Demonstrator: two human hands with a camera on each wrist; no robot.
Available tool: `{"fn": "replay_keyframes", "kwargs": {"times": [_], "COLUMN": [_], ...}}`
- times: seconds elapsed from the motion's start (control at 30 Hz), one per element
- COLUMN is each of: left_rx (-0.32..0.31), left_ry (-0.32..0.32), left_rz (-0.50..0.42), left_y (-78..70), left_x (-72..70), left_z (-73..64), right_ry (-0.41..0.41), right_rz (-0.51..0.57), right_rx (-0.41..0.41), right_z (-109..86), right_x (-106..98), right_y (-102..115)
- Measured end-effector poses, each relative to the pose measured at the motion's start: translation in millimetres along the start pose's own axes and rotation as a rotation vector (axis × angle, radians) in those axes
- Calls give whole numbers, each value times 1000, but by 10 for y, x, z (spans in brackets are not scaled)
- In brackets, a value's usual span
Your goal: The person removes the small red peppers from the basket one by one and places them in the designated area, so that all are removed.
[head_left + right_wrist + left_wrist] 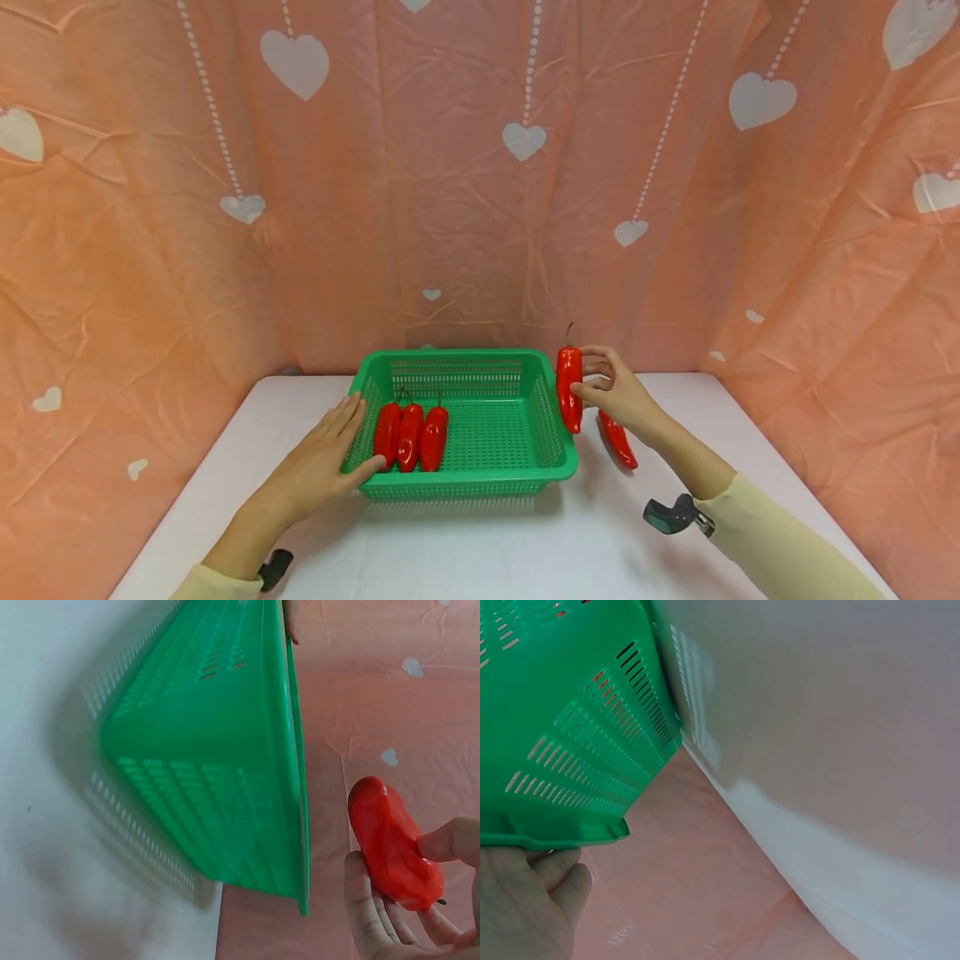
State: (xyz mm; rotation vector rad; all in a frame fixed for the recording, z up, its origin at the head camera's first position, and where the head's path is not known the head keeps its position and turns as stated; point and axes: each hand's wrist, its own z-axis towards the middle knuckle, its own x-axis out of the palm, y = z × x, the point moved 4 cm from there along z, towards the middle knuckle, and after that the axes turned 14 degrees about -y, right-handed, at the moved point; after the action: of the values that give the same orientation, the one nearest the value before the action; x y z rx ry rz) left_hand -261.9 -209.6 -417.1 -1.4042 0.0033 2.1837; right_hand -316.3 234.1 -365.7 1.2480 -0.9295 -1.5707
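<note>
My right hand (613, 387) pinches a glossy red chili pepper (569, 387) between thumb and fingers, with its stem up. It hangs just over the right rim of a green plastic basket (480, 476). From the right wrist, the same pepper (390, 844) shows beside the basket wall (202, 742), above rim height. My left hand (318, 462) rests on the basket's left rim, fingers stretched along it and thumb over the front corner. Inside the basket's left half, three red chili peppers (410, 437) lie side by side, stems to the back.
Another red chili pepper (618, 440) lies on the white table (480, 554) right of the basket, partly behind my right hand. A pink-orange curtain (465, 208) with white hearts closes off the back and sides.
</note>
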Motion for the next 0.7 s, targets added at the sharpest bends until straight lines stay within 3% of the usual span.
{"fn": "replay_keyframes", "kwargs": {"times": [0.7], "left_rx": [2], "left_ry": [1], "left_rz": [3], "left_y": [-3], "left_x": [-3], "left_z": [-5], "right_ry": [-56], "right_rz": [-135], "right_rx": [89], "right_z": [-58], "right_x": [-542], "right_y": [-445]}}
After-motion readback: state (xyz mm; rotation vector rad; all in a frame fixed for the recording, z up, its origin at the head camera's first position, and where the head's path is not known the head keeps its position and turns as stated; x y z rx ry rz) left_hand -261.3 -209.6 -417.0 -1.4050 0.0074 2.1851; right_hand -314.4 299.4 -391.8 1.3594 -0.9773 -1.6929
